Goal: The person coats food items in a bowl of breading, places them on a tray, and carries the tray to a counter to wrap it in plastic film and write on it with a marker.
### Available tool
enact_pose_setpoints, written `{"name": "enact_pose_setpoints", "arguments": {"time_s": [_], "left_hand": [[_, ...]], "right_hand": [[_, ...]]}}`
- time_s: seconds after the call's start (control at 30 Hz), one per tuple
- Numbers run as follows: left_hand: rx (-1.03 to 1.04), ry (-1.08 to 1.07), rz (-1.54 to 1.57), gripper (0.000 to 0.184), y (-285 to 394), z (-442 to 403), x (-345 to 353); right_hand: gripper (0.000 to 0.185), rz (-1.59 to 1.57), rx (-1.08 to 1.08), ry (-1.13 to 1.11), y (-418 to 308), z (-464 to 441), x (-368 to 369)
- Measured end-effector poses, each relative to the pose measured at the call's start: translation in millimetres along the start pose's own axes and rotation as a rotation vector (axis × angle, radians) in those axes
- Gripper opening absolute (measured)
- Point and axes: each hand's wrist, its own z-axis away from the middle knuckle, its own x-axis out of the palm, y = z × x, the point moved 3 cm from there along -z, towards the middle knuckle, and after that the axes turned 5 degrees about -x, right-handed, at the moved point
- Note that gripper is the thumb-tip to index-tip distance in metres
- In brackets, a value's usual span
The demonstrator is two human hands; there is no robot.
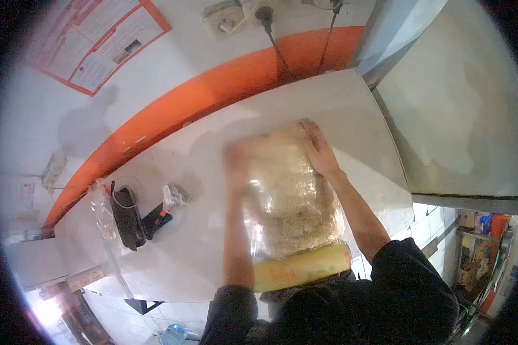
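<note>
A large bundle wrapped in shiny clear plastic (288,195) lies on the white counter in front of me. My right hand (318,146) rests along its far right corner, fingers stretched out over the edge. At the far left side of the bundle is my left hand (239,160), smeared by motion, so its fingers cannot be made out. A yellow, roll-shaped piece with red print (302,268) lies across the near end of the bundle, close to my body. What is inside the plastic is hard to see through the glare.
To the left on the counter (207,230) lie a dark elongated case (128,217), a black-and-orange item (155,221) and crumpled clear plastic (175,197). Plugged cords (265,17) hang down the back wall. A pale panel (460,109) stands at the right.
</note>
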Motion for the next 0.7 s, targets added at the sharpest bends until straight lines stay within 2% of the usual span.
{"name": "enact_pose_setpoints", "arguments": {"time_s": [0.1,0.13,0.17,0.23,0.27,0.3,0.37,0.4,0.43,0.47,0.5,0.57,0.6,0.7], "left_hand": [[-0.020,0.141,0.019,0.061,-18,37,3],[0.189,0.145,-0.281,0.062,-92,46,16],[0.171,0.134,-0.281,0.062,-82,67,16],[-0.139,0.095,-0.139,0.072,-45,109,11],[-0.085,0.062,-0.275,0.069,-38,129,11],[-0.087,0.060,-0.276,0.069,-32,140,15],[0.049,0.216,-0.502,0.067,8,157,22],[0.347,0.320,-0.366,0.066,12,163,31],[0.337,0.321,-0.370,0.066,8,172,40],[0.377,0.184,-0.615,0.068,9,182,53],[0.422,0.046,-0.856,0.070,7,189,62],[0.438,0.037,-0.748,0.071,8,206,54],[0.446,0.007,-0.641,0.072,7,218,50],[0.383,-0.045,-0.699,0.078,2,256,40]], "right_hand": [[0.062,-0.126,0.097,0.070,-10,36,-4],[0.062,-0.125,0.120,0.060,-13,55,-6],[0.063,-0.125,0.130,0.059,-16,71,-10],[0.063,-0.129,0.151,0.045,-8,104,-9],[0.064,-0.013,0.123,0.006,3,119,-8],[0.064,0.105,0.089,-0.029,14,132,-7],[0.062,0.222,0.164,-0.001,-24,147,-9],[0.061,0.245,-0.033,0.038,-44,149,-7],[0.059,0.264,-0.231,0.076,-58,153,-3],[0.056,0.350,-0.322,-0.044,-56,161,11],[0.056,0.349,-0.328,-0.039,-51,171,11],[0.054,0.473,-0.581,-0.197,-50,187,3],[0.056,0.531,-0.571,-0.221,-46,196,-2],[0.060,0.542,-0.644,-0.321,-36,219,-15]]}}
